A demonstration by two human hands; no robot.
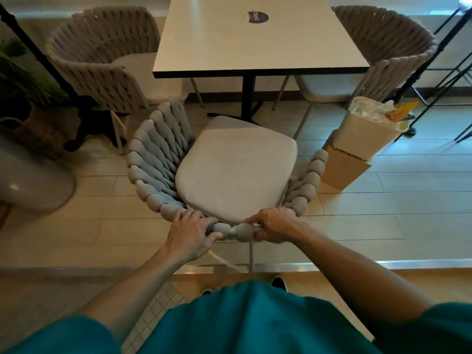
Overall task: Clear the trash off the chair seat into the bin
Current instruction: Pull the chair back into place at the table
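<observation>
Gripping the grey woven-rope chair (158, 159) by its backrest rim, both your hands at once

Your left hand (190, 232) and your right hand (274, 226) each curl round the padded rope rim, close together, nearest you. Its pale grey seat cushion (235, 172) lies bare, facing the white square table (258, 37). The cream plastic bin (367, 129) stands on a brown cardboard box (342, 167) to the right of the chair, with clear wrappers and a yellow packet (402, 111) sticking out of its top
</observation>
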